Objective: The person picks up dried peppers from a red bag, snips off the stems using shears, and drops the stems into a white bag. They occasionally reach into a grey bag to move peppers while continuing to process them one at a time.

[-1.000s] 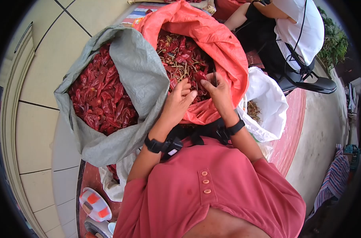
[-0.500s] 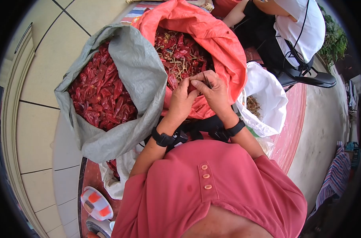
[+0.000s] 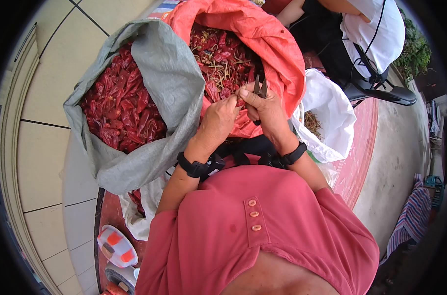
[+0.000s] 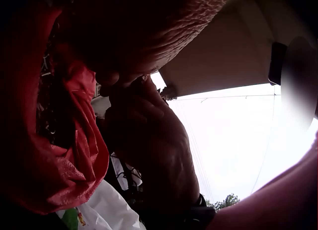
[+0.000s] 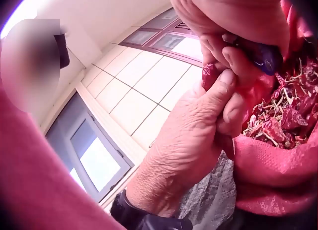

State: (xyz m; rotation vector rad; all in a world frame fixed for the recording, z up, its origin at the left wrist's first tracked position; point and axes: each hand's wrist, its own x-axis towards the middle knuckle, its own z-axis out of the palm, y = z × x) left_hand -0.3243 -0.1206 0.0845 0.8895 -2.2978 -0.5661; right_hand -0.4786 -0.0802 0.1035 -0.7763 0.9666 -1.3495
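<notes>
Right hand (image 3: 268, 110): fingers curled round a small pair of snips (image 3: 259, 88); the blades stand spread, tips pointing toward 12 o'clock above the knuckles
Left hand (image 3: 218, 120): thumb and fingertips pinch a dried red chilli (image 5: 209, 75), pressed against the right hand's fingers
Chilli, place: between the two hands, over the near rim of the orange sack (image 3: 263, 44); in the head view it is mostly hidden by fingers, in the right wrist view one red end pokes out above the left thumb
Key relation: the chilli lies at about 9 o'clock from the snips' blades, just beside them; the left hand is the one on it; its long axis cannot be told, too little shows
Orange sack: open-mouthed, filled with red chillies mixed with pale stems (image 3: 223, 61), at 12 o'clock from the hands
Grey sack (image 3: 169, 83): at 10 o'clock, touching the orange one, heaped with red chillies (image 3: 118, 110)
White bag (image 3: 331, 113): at 3 o'clock, with dry stems inside
Second person (image 3: 361, 34): seated at 1 o'clock, beyond the sacks
Floor (image 3: 46, 93): pale tiles at 9 o'clock
</notes>
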